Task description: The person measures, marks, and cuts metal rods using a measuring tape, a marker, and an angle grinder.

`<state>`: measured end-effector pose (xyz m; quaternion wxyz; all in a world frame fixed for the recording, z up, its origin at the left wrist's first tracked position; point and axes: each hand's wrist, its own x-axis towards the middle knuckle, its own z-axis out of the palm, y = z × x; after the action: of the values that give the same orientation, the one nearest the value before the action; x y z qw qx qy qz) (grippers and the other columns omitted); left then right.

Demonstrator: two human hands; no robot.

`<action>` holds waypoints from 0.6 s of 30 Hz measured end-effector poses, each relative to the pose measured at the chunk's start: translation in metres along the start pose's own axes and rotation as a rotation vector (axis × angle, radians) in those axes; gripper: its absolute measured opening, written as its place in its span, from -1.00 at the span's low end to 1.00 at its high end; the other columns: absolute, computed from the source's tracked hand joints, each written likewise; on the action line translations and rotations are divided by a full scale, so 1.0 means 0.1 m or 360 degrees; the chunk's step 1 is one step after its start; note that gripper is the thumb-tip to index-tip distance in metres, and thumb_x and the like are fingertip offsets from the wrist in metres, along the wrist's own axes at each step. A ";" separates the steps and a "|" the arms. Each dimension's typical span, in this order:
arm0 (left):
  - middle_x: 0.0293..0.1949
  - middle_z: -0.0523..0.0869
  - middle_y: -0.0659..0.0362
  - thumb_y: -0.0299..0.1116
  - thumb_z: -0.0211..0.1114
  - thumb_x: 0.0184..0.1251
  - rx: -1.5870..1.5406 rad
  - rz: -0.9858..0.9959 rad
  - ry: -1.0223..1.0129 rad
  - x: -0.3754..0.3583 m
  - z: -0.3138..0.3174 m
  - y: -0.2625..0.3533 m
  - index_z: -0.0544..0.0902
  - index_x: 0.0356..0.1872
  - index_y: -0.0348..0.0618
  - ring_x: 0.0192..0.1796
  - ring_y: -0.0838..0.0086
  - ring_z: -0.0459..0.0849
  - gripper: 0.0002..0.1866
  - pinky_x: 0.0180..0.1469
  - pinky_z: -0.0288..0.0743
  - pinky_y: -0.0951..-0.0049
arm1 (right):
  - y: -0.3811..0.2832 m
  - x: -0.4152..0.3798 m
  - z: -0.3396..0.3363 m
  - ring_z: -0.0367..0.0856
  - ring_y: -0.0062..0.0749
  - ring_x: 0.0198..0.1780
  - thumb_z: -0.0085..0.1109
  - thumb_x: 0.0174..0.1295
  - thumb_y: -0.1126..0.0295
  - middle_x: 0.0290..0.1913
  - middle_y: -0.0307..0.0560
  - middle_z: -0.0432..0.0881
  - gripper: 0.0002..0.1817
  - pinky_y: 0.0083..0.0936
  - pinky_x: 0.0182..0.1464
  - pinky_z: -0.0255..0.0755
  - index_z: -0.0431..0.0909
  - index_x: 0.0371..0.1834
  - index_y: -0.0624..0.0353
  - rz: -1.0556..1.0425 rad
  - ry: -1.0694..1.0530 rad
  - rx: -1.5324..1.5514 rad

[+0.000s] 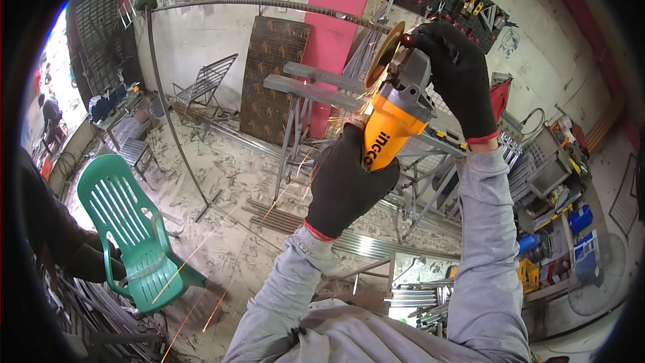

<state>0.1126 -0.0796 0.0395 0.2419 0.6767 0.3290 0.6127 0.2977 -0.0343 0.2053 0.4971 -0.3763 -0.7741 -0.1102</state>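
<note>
My left hand (349, 185), in a black glove with a red cuff, is wrapped around the body of a yellow and grey angle grinder (393, 131). The grinder's disc (384, 55) is tilted upright against a bent, ribbed steel rebar (322, 10), and sparks fly down from there. My right hand (457, 70), gloved the same way, is closed beside the grinder head. It seems to grip the rebar's end past the disc, where a small red glow shows at the fingers; the palm side is hidden.
Metal trestles (292, 128) stand behind the grinder. A green plastic chair (134, 228) is at left, near a dark-clothed person (67, 242). Steel bars (363, 245) lie on the floor. Tools hang on a wall pegboard (450, 0); a cluttered bench (551, 168) lines the right.
</note>
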 end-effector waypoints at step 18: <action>-0.20 0.86 0.02 -0.28 0.63 0.14 -0.0008 -0.0093 -0.0094 -0.02 -0.02 0.00 0.62 0.22 -0.22 -0.21 0.19 0.91 -0.38 -0.12 0.74 0.24 | -0.06 -0.01 -0.02 0.78 -0.52 -0.19 0.34 0.50 0.33 -0.19 -0.05 0.86 -0.75 -0.48 -0.13 0.63 0.77 0.09 0.24 0.0048 0.0008 -0.0090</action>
<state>0.1102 -0.0811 0.0384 0.2710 0.6839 0.3397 0.5860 0.2955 -0.0401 0.2063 0.4898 -0.4016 -0.7636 -0.1255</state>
